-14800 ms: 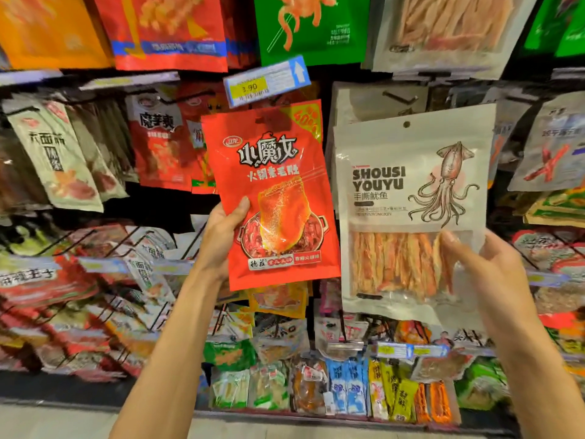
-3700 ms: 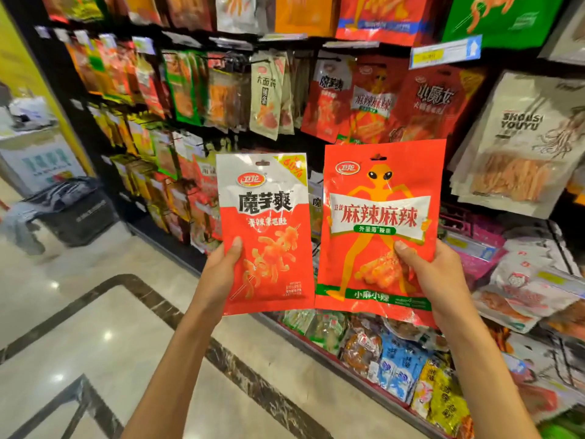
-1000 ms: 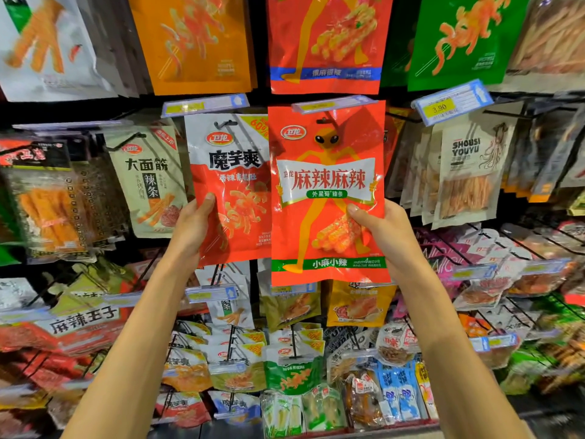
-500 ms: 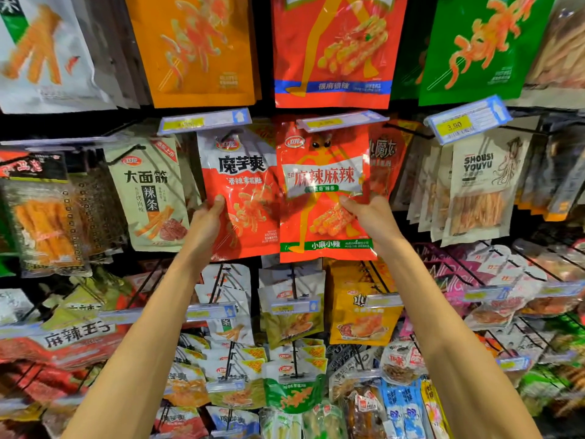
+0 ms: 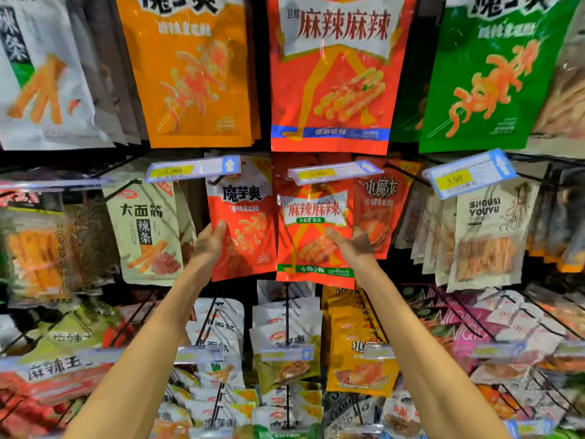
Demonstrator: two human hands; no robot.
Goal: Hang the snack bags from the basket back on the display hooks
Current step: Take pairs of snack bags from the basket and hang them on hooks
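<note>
Both snack bags are up among the middle row of the display, each under its own price tag, and that looks deliberate: each one sits in front of a stack of the same kind. The white-topped red bag hangs just left of the alien-print red bag, their edges nearly touching, the first below the left price tag and the second below the middle price tag. Whether their holes are fully seated on the hooks I cannot tell, since the tags cover the tops. The left hand reaches up with its thumb laid on the lower left of its bag, fingers behind and out of sight, so it seems to pinch the edge lightly. The right hand is palm up, fingers loose and spread, fingertips just touching the lower right of its bag, more a steadying touch than a grip. The basket is not in view.
</note>
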